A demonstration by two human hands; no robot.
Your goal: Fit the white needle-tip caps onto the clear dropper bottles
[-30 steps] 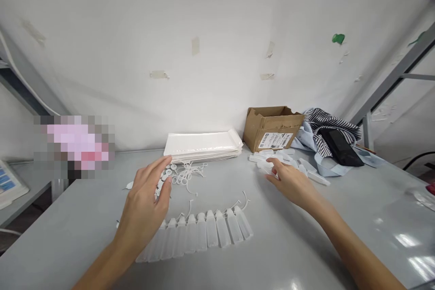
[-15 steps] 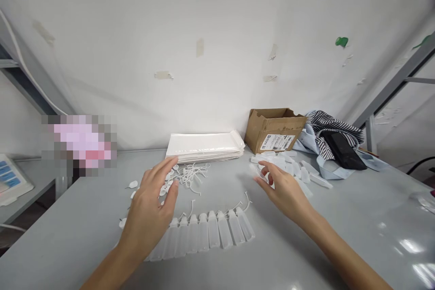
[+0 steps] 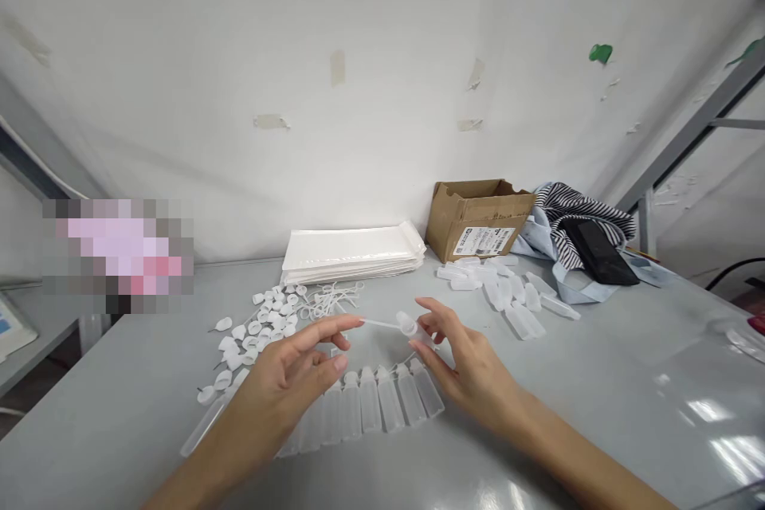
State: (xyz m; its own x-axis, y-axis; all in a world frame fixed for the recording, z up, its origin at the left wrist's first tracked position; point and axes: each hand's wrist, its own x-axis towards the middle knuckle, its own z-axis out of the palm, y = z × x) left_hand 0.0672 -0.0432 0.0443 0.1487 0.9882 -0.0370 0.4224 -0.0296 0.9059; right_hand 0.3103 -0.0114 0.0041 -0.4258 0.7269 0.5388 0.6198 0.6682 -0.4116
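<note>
My right hand [image 3: 469, 351] pinches a small translucent plastic bottle [image 3: 412, 327] between thumb and fingers, its open end facing left. A thin white strip [image 3: 381, 324] runs from that end to the index fingertip of my left hand [image 3: 299, 366]. My left thumb and index finger are apart, and the strip's end seems only to touch the fingertip. Below both hands lies a row of similar bottles [image 3: 370, 402] side by side, some with thin white straps at their necks. My left hand hides part of this row.
White caps [image 3: 263, 327] lie scattered at left, beside a heap of thin white straps [image 3: 331, 299]. White padded envelopes [image 3: 352, 251] are stacked at the wall. More loose bottles [image 3: 519, 303] lie before a cardboard box [image 3: 478, 223]. Right of it are striped cloth [image 3: 574, 203] and a black pouch [image 3: 601, 251].
My right hand has moved left and down from the loose bottle pile, with a bottle in its fingers. My left hand has turned toward it, its index finger now at the strip's end.
</note>
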